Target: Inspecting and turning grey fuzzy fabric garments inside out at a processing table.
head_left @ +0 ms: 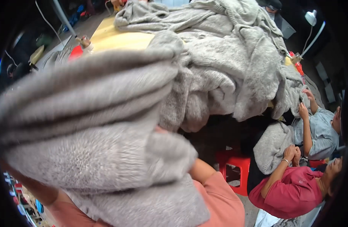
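A fuzzy grey knit garment (87,159) hangs in loose folds right in front of me and fills the left and lower part of the head view. Its upper folds are smeared by motion. My left forearm (49,193) goes up behind the cloth at the lower left, and the cloth covers that hand. On the other side my right forearm (202,170) passes under a fold. Only a sliver of skin, apparently my right hand (160,129), shows at the cloth's edge, its fingers hidden.
Heaped grey knitwear (219,56) spreads over a pale yellow table (121,41) and hangs off its near edge. A red stool (240,170) stands below. At the right, a person in a red shirt (287,189) and another in grey (318,132) handle knitwear. Lamps flank the table.
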### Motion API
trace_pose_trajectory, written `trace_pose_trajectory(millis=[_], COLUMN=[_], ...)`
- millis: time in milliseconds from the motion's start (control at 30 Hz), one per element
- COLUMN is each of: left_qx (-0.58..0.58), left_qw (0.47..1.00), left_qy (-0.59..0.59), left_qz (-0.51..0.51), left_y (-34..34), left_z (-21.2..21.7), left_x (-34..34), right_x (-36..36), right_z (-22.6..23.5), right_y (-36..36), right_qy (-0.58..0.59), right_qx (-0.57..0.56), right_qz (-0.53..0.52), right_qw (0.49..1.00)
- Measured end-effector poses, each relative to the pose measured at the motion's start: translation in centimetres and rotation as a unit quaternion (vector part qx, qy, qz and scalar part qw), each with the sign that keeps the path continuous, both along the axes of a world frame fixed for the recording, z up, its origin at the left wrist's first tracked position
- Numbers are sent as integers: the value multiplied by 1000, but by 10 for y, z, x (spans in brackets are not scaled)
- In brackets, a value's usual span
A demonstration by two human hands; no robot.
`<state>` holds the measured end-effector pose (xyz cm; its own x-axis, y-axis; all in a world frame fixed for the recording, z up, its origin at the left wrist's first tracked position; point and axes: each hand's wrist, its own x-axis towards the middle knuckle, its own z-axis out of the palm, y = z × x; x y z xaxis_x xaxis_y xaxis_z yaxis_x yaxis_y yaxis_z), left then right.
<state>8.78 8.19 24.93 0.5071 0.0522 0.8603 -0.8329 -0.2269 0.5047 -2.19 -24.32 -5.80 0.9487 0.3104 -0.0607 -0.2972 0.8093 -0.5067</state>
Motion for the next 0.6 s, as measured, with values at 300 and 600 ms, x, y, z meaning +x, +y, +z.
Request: trace_pose_trajectory(millis=[300,600], left_qx=[-289,296], left_qw=[819,674], left_qy=[443,613], left_qz=[-223,-289], left_y=[128,-36], left_z=[-211,-235], left_x=[-106,-109], right_x=[20,42], right_z=[-23,-18], right_y=[16,38], right_qy=[-9,71], right_qx=[-163,-123], right_qz=[-46,-117], right_qw=[986,983])
